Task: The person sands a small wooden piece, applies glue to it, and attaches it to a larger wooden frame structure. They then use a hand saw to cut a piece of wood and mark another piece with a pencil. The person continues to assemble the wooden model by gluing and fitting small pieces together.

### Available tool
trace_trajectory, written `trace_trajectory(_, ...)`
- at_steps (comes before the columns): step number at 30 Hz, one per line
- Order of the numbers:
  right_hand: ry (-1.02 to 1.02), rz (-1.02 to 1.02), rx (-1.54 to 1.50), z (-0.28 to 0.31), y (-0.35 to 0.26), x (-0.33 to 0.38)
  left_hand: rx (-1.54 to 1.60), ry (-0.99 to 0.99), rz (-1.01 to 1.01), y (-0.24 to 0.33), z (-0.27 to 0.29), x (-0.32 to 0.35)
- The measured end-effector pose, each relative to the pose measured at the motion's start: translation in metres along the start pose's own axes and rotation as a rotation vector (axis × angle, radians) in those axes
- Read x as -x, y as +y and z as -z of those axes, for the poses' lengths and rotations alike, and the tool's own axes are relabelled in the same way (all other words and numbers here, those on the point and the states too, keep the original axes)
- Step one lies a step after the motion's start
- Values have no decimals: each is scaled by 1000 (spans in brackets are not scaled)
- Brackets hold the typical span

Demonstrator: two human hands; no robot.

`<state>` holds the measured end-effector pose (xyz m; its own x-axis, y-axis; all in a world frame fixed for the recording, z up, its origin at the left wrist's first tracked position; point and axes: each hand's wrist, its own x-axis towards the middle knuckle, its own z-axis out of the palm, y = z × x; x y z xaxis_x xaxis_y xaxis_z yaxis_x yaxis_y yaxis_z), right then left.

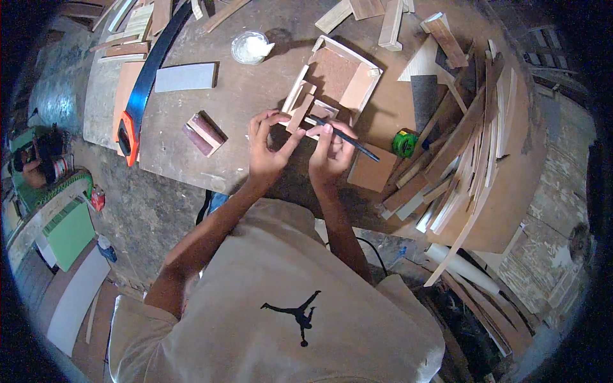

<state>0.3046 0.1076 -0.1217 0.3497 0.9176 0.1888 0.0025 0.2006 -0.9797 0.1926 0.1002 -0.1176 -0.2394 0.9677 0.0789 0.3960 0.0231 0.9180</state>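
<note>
My left hand pinches a small wooden strip between thumb and fingers, at the near left corner of a shallow wooden box. Beside it, my right hand grips a slim black pencil or pen, slanting down to the right. Its upper end reaches toward the strip; whether it touches the wood I cannot tell. The box has pale edges and a brown floor, and short wood pieces sit along its left and near sides. My fingers partly hide its near edge.
A handsaw with an orange handle lies at left, near a pale block and a sandpaper-wrapped block. A tub of white paste stands beyond. At right are a green tape measure and piled wood strips.
</note>
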Motion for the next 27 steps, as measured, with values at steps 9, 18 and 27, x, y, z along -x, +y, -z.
trace_trajectory(9,7,-23,3,16,-46,-7,8,-15,19,7,28,18)
trace_trajectory(18,-493,371,151,-13,-139,-9,761,-20,279,83,107,34)
trace_trajectory(27,-601,568,112,-42,-160,9,847,69,253,126,150,43)
